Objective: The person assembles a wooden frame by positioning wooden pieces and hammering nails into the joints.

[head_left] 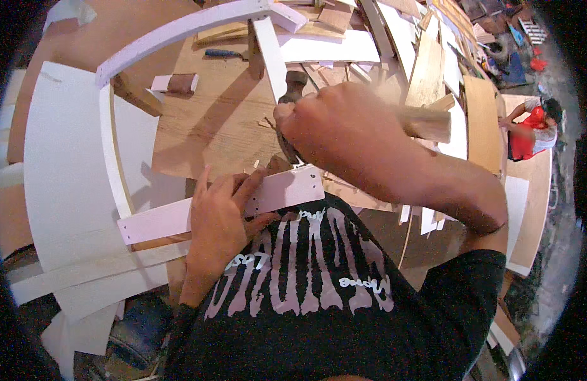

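A pale pinkish-white wooden frame (157, 220) with a curved far rail leans toward my body, its near board across my front. My left hand (218, 213) is closed around that near board, fingers over its far edge and thumb on the near side. In my right hand (341, 120) is a claw hammer (296, 81), gripped close to the head. Its thick wooden handle (430, 124) sticks out to the right behind my wrist. The claw points down at the right end of the near board, touching or nearly touching it. My fingers partly hide the hammer head.
Under the frame lies a brown wooden board (211, 120) with wood chips and a blue-handled tool (223, 54). White panels (58, 184) stand at left. Planks and offcuts (427, 66) crowd the far right. Another person (535, 130) in red works at the right.
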A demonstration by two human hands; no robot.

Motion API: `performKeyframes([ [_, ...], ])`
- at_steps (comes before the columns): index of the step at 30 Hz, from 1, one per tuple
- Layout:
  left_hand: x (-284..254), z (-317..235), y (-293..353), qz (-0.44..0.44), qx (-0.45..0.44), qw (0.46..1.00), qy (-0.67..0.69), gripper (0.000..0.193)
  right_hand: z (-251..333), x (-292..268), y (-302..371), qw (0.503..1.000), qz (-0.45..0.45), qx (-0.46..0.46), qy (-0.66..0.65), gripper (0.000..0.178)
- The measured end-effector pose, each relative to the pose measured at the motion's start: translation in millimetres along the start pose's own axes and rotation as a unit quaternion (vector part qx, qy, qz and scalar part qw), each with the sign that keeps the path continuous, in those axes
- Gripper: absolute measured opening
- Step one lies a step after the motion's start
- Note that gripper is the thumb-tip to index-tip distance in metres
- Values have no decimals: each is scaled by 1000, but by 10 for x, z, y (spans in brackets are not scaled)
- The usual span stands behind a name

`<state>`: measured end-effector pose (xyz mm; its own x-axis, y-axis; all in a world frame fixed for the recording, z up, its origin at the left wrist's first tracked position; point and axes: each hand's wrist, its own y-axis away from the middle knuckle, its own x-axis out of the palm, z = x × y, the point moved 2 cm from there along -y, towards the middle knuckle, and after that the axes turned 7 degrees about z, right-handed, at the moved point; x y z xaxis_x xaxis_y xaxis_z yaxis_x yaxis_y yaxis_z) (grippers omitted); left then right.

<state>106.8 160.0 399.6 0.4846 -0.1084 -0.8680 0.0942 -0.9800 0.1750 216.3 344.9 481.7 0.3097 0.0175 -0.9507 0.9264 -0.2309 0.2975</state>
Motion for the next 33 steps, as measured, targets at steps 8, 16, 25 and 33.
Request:
performKeyframes([
  [8,324,298,147,-141,29,989,-27,72,383,283,-221,991,71,16,109,8],
  [16,503,396,-21,-170,84,982,-5,66,531,622,-55,953,28,50,298,20],
  [25,591,395,-79,-169,53,984,15,68,429,56,69,988,81,35,128,12],
  [33,495,395,-107,-140,80,987,17,72,343,32,52,988,103,45,108,11],
])
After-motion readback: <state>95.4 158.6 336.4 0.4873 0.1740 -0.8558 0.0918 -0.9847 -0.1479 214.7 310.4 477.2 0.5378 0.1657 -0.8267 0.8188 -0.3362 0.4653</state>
